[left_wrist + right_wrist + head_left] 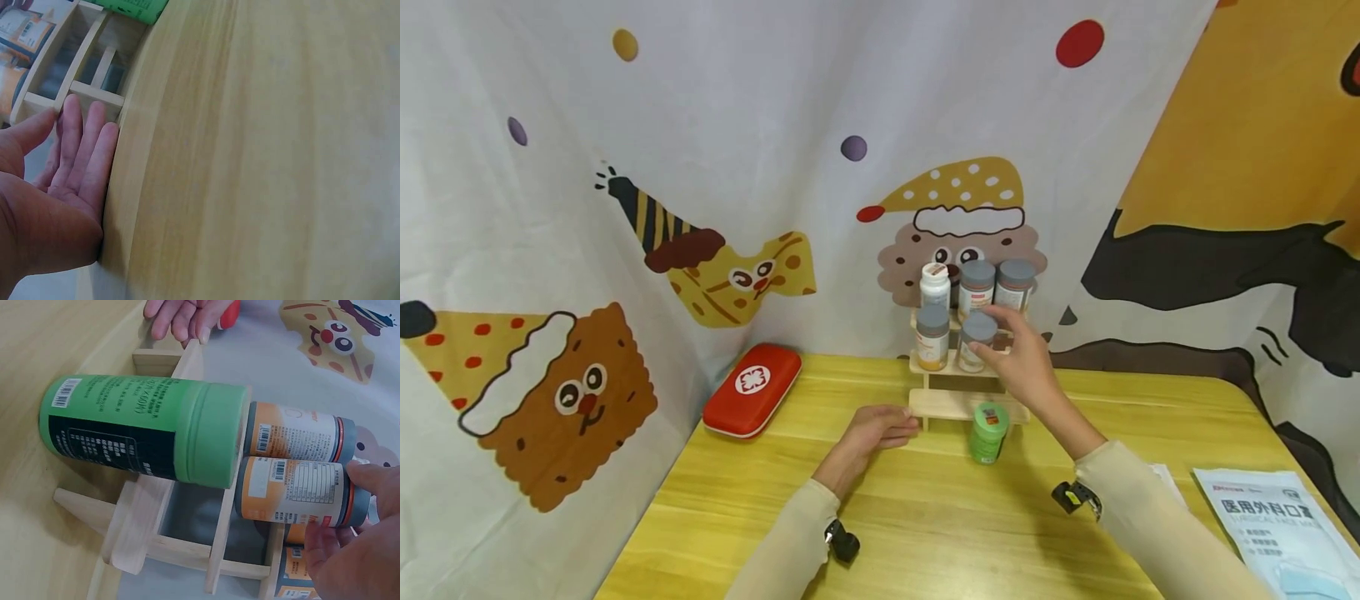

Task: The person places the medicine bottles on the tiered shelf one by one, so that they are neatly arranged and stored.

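My right hand (1022,358) grips a grey-lidded supplement bottle (284,490) by its lid, thumb on one side and fingers on the other. That bottle stands on the middle tier of a wooden step rack (951,405), right of another grey-lidded bottle (932,340). At the rack's left end is my left hand (69,178), fingers straight, with the thumb touching the end of a tier. A green bottle (989,433) stands on the table in front of the lowest tier. The top tier carries a white bottle (935,287) and two grey-lidded bottles (977,287).
A red case with a white emblem (752,390) lies at the table's back left. On the right is a face mask packet (1273,521), with a white paper (1167,483) partly behind my right sleeve. A cartoon-printed curtain (820,100) hangs behind the table.
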A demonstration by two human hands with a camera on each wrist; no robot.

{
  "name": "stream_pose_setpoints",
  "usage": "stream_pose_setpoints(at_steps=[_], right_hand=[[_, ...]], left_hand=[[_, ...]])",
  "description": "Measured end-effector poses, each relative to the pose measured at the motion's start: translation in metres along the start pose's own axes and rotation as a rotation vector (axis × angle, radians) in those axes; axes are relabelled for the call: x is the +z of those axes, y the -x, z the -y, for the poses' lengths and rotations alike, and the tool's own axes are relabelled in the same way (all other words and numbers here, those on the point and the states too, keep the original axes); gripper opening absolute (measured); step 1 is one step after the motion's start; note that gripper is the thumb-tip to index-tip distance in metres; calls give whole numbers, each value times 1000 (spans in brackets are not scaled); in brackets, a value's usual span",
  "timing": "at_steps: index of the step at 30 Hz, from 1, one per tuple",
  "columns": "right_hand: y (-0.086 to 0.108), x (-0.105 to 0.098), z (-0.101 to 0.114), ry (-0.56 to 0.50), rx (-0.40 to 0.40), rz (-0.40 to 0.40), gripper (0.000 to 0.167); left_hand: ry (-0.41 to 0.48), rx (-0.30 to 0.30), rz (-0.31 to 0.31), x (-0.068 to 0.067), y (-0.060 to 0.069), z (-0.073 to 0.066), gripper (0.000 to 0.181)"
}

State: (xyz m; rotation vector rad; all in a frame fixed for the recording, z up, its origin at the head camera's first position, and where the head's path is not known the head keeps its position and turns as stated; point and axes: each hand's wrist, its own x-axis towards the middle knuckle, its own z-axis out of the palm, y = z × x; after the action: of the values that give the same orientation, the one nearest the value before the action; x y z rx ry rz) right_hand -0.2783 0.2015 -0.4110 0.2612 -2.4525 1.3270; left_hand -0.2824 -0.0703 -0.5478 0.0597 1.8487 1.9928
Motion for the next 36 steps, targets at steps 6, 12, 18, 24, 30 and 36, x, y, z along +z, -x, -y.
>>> stream_pose_setpoints(at_steps=[6,12,18,24,30,36], right_hand=[[-5,2,1,11,-19,-6,61],[-7,6,1,-2,25,-30,61],[-12,8,0,17,29,-37,60],[-12,5,1,32,54,-28,61],[-10,4,0,54,43,-31,61],[-6,3,-3,100,54,-9,65]], left_hand=[[1,11,1,1,2,-1,35],[-6,-2,9,0,3,0,36],[-11,-1,1,-2,0,0,37],[-5,-7,3,0,0,-2,35],[-16,-4,3,0,0,-1,36],[-12,-4,-3,0,-1,-1,37]])
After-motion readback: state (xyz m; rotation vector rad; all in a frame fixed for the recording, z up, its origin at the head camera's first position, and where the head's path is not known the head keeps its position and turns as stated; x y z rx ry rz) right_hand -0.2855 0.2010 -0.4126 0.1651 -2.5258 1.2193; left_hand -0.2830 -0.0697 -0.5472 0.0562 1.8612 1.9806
